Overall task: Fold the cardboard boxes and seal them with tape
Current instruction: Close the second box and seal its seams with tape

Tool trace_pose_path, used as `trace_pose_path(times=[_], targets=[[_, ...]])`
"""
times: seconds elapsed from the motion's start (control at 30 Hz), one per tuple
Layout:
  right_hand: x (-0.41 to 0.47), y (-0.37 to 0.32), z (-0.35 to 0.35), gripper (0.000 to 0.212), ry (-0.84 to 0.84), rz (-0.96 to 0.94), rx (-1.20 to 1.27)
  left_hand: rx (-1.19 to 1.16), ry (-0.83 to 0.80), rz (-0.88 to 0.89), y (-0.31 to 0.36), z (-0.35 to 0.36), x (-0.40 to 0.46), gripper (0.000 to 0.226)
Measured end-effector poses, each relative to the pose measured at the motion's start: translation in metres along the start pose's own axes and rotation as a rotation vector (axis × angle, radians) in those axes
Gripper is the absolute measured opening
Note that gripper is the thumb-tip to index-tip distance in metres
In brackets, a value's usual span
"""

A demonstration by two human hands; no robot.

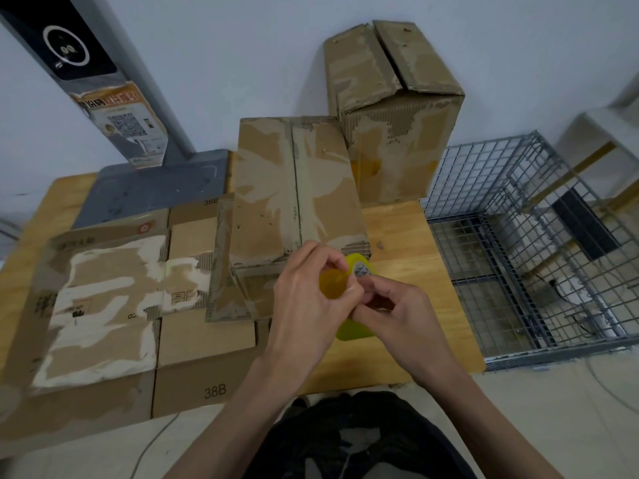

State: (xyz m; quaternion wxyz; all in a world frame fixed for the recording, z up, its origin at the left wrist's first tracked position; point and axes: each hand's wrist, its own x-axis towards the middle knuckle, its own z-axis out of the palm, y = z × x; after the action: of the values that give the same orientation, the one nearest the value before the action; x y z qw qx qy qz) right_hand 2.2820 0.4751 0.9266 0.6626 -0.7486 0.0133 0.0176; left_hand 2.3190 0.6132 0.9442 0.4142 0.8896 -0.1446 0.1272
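A yellow tape roll [356,328] is held over the wooden table [408,271], just in front of a folded cardboard box [294,188] with worn flaps closed on top. My left hand [307,305] pinches a loose yellow strip of tape at the roll's upper edge. My right hand [397,316] grips the roll from the right side with curled fingers. A second, taller folded box [390,108] stands behind against the wall. Flattened cardboard boxes [114,305] lie on the left of the table, one marked 38B.
A grey wire cage [525,243] stands on the floor right of the table. A grey kiosk with a screen and a poster [103,84] leans at the back left. White shelving is at the far right. My dark trousers show at the bottom.
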Motion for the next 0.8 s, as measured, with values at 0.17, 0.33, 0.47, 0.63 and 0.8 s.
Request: trace_pose_path(times=[0.17, 0.33, 0.47, 0.63, 0.8], targets=[[0.002, -0.004, -0.001, 0.012, 0.022, 0.004, 0.051, -0.022, 0.039, 0.016, 0.002, 0.003, 0.0, 0.015], [0.003, -0.008, -0.005, 0.011, 0.037, 0.012, 0.119, -0.069, 0.068, 0.047, 0.007, 0.007, 0.001, 0.013], [0.003, -0.011, -0.005, 0.012, 0.031, 0.015, 0.14, -0.101, 0.082, 0.04, 0.008, 0.006, 0.002, 0.009], [0.002, -0.011, -0.003, 0.008, 0.029, 0.024, 0.104, -0.133, 0.061, 0.003, 0.005, 0.004, -0.001, 0.012], [0.001, -0.011, -0.003, 0.01, 0.022, 0.036, 0.077, -0.129, 0.053, 0.001, 0.005, 0.004, 0.0, 0.016]])
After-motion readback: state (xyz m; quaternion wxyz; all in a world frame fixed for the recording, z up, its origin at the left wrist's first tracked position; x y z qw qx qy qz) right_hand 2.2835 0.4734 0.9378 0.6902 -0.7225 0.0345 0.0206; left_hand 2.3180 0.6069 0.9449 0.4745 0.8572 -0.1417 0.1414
